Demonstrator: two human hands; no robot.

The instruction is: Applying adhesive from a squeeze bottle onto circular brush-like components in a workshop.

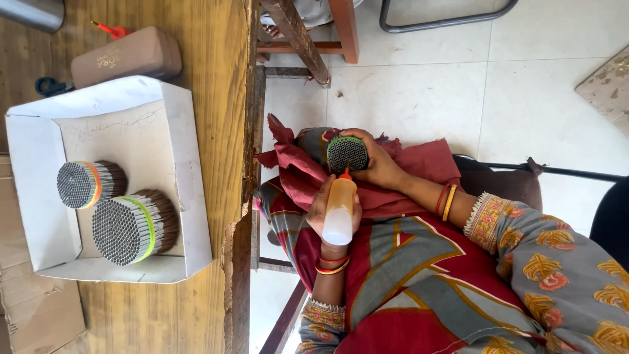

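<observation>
Bottle hand: my left hand (331, 213) is wrapped around a small squeeze bottle (339, 208), fingers closed on its pale body, orange bangles at that wrist.
Bottle: it is yellowish toward the top, whitish at the base, with a red nozzle whose tip touches the face of the bundle ahead of it.
Bundle hand: my right hand (377, 160) grips a round bundle of thin tubes (346, 154), fingers curled over its rim, red and gold bangles on that wrist.
Bundle: its dark, honeycomb-like end faces the bottle; a green band circles it. It sits over my lap, on a crumpled dark red cloth (419, 172).
Lap: my patterned red and grey clothing fills the near part of the view.
Table: a wooden table (216, 59) stands beside my knees, its edge rough and chipped.
Tray: on it lies a white cardboard tray (187, 164) holding two more banded tube bundles (134, 226), touching each other.
Farther: a brown case (128, 58) lies beyond the tray, a metal cup just past it at the corner.
</observation>
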